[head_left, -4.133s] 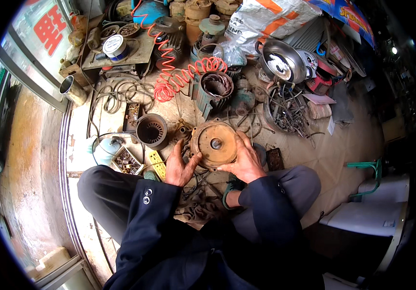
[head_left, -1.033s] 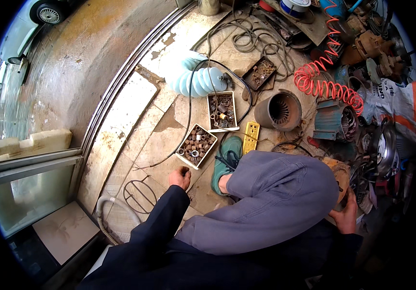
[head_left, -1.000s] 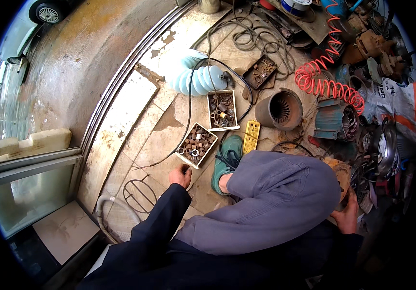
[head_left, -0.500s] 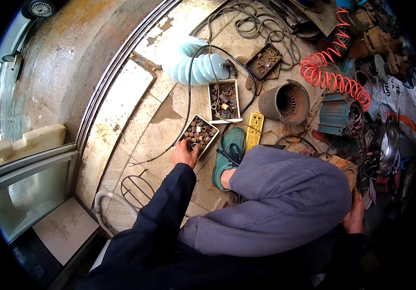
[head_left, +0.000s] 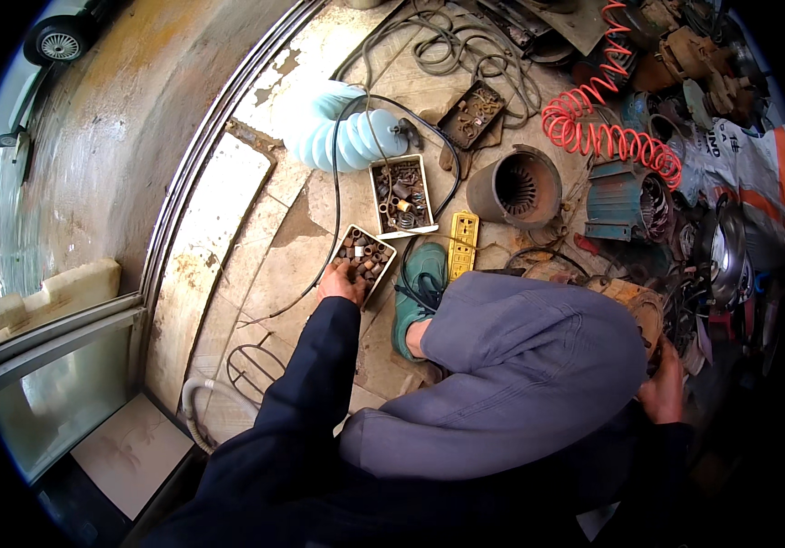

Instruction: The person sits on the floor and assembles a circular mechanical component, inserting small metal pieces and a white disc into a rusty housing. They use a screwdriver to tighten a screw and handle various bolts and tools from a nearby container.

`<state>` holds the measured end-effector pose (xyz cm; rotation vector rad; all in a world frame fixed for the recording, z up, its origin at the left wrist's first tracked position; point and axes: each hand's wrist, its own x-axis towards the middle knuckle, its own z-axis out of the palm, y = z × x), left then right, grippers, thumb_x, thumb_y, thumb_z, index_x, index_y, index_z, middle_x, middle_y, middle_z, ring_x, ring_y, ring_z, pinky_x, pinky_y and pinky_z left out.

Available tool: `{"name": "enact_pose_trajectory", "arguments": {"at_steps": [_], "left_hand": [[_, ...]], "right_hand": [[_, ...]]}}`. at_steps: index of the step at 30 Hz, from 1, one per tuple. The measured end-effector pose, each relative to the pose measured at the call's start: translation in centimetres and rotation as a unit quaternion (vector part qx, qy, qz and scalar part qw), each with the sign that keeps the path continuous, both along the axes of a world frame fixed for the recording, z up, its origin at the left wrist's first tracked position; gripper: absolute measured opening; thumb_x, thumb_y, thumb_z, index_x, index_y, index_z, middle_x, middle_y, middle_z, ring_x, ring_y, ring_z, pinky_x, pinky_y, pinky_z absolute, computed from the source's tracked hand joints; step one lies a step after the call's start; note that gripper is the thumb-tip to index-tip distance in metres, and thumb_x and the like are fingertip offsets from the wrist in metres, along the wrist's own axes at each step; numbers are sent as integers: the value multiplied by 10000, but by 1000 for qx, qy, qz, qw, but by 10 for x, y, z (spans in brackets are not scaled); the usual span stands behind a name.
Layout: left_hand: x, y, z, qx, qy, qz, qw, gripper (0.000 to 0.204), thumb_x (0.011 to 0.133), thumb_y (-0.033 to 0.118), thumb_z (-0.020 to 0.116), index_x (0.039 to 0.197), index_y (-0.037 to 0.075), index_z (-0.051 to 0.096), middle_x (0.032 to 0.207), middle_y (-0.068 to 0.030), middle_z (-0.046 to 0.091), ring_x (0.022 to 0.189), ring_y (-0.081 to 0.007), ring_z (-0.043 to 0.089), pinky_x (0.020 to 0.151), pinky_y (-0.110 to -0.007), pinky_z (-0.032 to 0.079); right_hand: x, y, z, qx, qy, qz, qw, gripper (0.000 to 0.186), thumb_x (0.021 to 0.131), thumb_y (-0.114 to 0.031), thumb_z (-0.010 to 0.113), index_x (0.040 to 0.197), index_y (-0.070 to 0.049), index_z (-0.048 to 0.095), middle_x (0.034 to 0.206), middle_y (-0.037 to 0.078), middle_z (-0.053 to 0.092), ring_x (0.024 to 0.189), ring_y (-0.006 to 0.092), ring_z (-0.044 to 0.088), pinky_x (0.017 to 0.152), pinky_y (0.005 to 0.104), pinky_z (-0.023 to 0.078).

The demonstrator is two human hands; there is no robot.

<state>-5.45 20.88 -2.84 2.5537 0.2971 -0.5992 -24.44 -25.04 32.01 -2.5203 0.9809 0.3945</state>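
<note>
My left hand reaches into a white tray of small rusty cylindrical parts. Its fingers are curled down among them; what lies between the fingertips is too small to make out. At the far right, my right hand grips the edge of a rusty round metal plate, partly hidden behind my bent knee. A second white tray of bolts and small fittings sits just beyond the first, beside a yellow power strip and my green shoe.
A hollow motor housing, a teal finned motor, a coiled red hose and heaped parts crowd the right. Black cables, a light-blue ribbed object, a dark parts tray and a wire ring surround the trays. A door track runs left.
My view has swung leftward since the oldest frame. My left hand has left the round plate and moved forward into the near tray of parts; my right hand stays on the plate.
</note>
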Motion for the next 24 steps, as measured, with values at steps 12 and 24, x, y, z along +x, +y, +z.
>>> {"name": "enact_pose_trajectory", "arguments": {"at_steps": [12,24], "left_hand": [[25,33,140,-611,88,159,770,409,1023,163,678,1353,-71,620,1174,-177,750,977,-256,758,802,-344,611],[23,-184,483,-622,-24,-202,756,328,856,34,833,1130,-44,670,892,-71,726,825,-124,673,790,-267,543]], "right_hand": [[-11,-12,-1,-9,-19,66,998,1051,471,-192,1018,1363,83,535,1300,276,622,1251,454,585,1050,456,494],[-28,-2,40,3,-275,67,959,663,778,-138,880,1366,-2,606,1241,204,655,1119,362,667,955,436,545]]}}
